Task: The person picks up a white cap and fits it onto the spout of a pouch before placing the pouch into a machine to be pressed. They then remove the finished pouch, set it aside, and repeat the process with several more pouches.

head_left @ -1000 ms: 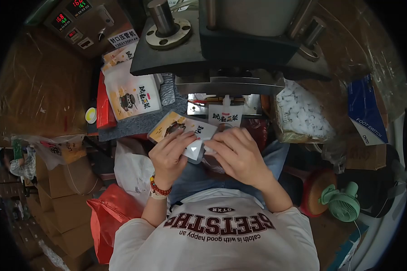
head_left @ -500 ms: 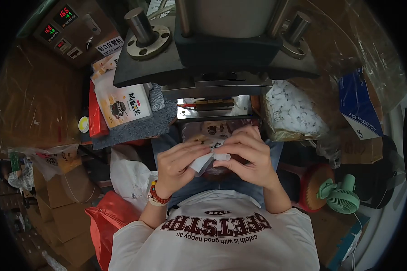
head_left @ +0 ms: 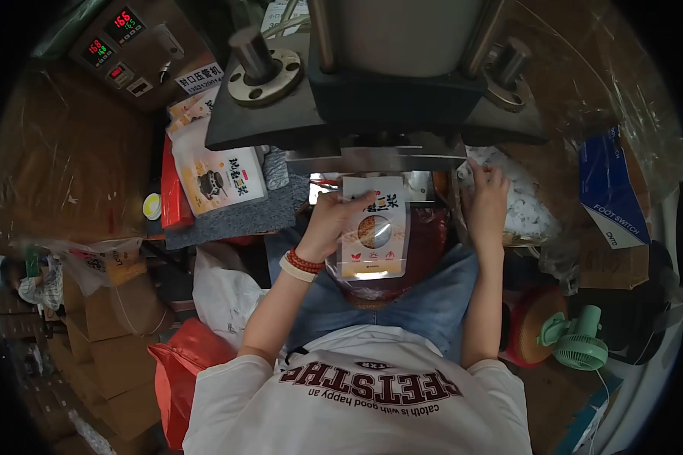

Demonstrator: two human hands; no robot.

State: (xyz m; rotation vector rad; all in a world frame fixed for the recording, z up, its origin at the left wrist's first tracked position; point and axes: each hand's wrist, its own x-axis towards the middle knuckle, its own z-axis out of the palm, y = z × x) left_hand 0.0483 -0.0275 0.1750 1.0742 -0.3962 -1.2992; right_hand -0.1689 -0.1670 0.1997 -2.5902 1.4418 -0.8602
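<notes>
I see my left hand point(head_left: 332, 221) closed around the left edge of a flat, glossy pouch point(head_left: 373, 227), fingers curled over its top corner, holding it upright with its upper end just under the jaw of the heavy press point(head_left: 379, 83). The pouch is a smooth rectangle of white and pale orange film with dark printed characters near the top, a round clear window in the middle showing grainy brown contents, and small red marks along the bottom; it hangs above my lap, over the blue denim. My right hand point(head_left: 487, 199) reaches to the right, fingers spread and resting on a heap of small white plastic pieces in a clear-lined box point(head_left: 520, 205); whether it has pinched any of them I cannot tell. The press is dark cast metal with shiny round steel posts and a flanged collar. To the left, a stack of matching pouches point(head_left: 218, 173) lies on a grey felt-like mat point(head_left: 231, 218) beside a red packet edge. Further left a control panel point(head_left: 118, 38) shows red and green lit digits. Crinkled clear plastic covers the brown surfaces around. A blue carton point(head_left: 613, 199) printed "FOOT SWITCH" sits at right, a small green fan point(head_left: 580, 345) lower right, and cardboard boxes with a red bag point(head_left: 186, 371) stand on the floor to the left.
</notes>
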